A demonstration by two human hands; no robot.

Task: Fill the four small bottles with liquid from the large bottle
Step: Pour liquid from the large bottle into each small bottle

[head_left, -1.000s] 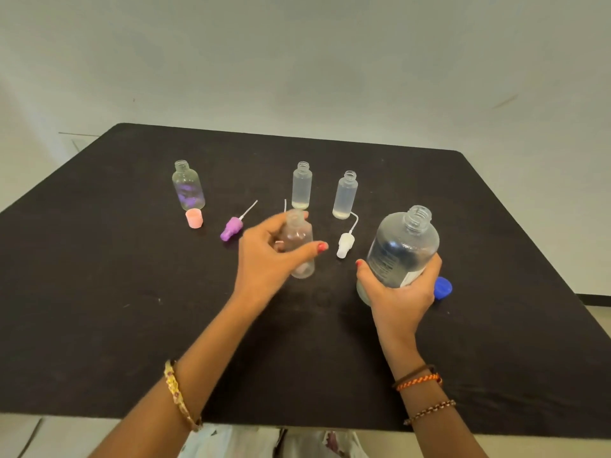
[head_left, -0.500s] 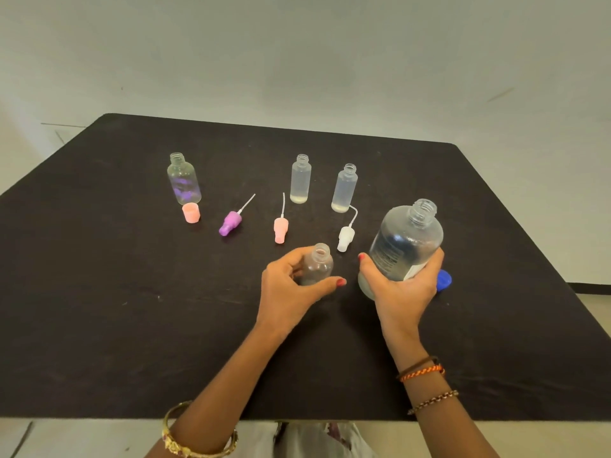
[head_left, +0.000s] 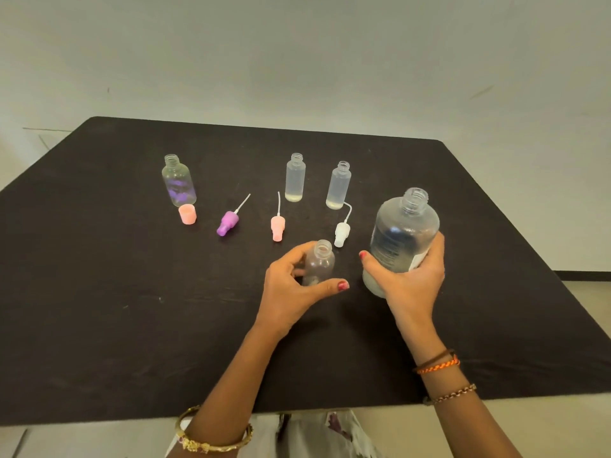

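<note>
Left hand (head_left: 291, 285) grips small bottle (head_left: 319, 264) near desk (head_left: 99, 292) centre, right hand (head_left: 413, 279) grips large bottle (head_left: 401, 236). Narrow neck: fast tilt likely spills, overshoots

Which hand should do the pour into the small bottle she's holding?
The right hand: it already grips the uncapped large bottle, just right of the small bottle. The left hand holds that one, so it should steady it.

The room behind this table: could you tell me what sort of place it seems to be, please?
Probably a plain staged work area, not a kitchen or a lab: a bare pale wall, a black table set against it, and only small bottles and loose spray caps laid out on it.
</note>
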